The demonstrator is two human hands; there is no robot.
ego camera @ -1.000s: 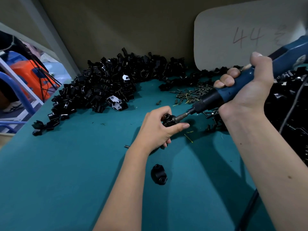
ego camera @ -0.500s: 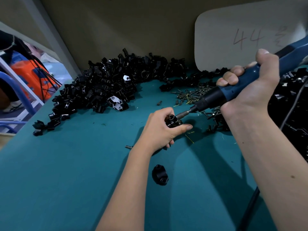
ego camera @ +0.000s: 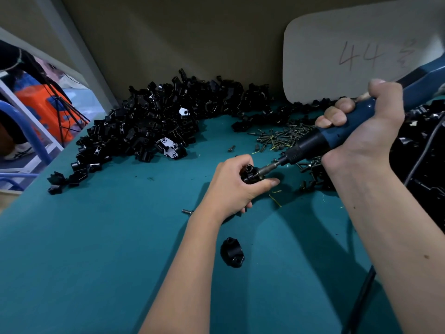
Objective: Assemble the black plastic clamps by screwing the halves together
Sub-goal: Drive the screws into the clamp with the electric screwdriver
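- Your left hand (ego camera: 231,186) curls round a glossy black clamp (ego camera: 249,175) above the teal mat (ego camera: 96,261).
- Your right hand (ego camera: 361,126) grips the blue driver (ego camera: 342,131) — its steel bit meets the clamp.
- A rounded clamp half (ego camera: 232,252) lies nearer you than the held clamp — a jagged pile (ego camera: 154,126) sits beyond it.

Bare teal mat (ego camera: 101,261) near-left; clamp-half heap (ego camera: 154,126) and screws (ego camera: 281,138) behind.

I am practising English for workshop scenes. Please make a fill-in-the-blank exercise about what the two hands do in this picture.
1. The right hand grips a blue electric ____.
2. The left hand holds a black ____ against the bit.
3. The number on the card is ____.
4. Loose screws lie on the ____ mat.

Missing words: screwdriver; clamp; 44; teal
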